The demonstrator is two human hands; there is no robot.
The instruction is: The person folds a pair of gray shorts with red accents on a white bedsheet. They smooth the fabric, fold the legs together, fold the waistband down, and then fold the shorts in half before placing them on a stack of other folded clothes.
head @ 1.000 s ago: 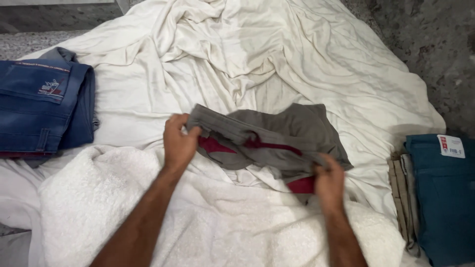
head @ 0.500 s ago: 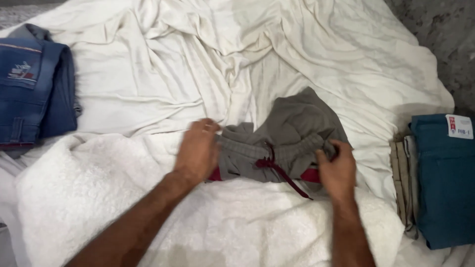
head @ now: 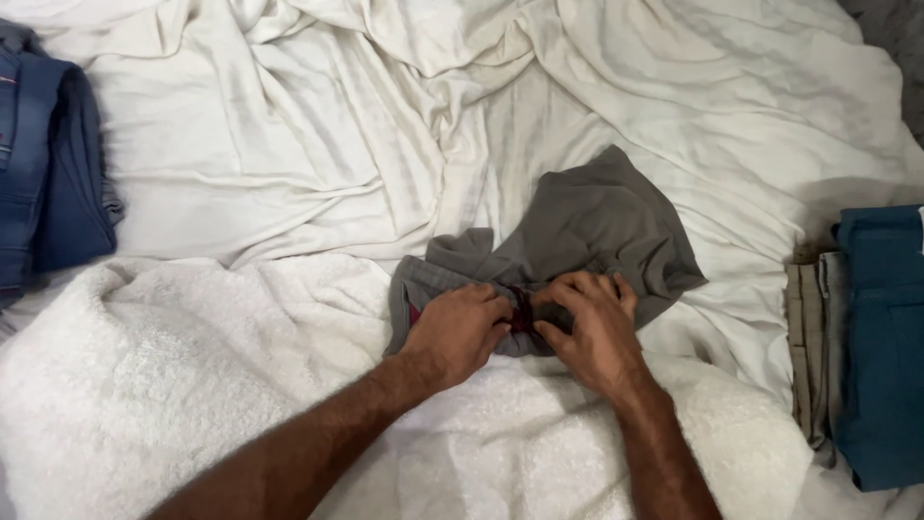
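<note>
A grey pair of shorts (head: 587, 226) with a dark red drawstring (head: 521, 316) lies bunched on a white sheet (head: 289, 144). My left hand (head: 457, 332) presses down on the waistband at its left end, fingers curled over the cloth. My right hand (head: 587, 327) rests beside it on the waistband, fingers spread and pinching the fabric near the drawstring. Both hands nearly touch each other. The far part of the shorts fans out behind my right hand.
A fluffy white towel (head: 173, 404) lies under my forearms. Folded blue jeans (head: 48, 183) sit at the left edge. At the right edge lie a folded teal garment (head: 881, 337) and a khaki one (head: 807, 347).
My hands have come together at the middle of the waistband, gathering the shorts into a narrower bundle. The view has shifted closer.
</note>
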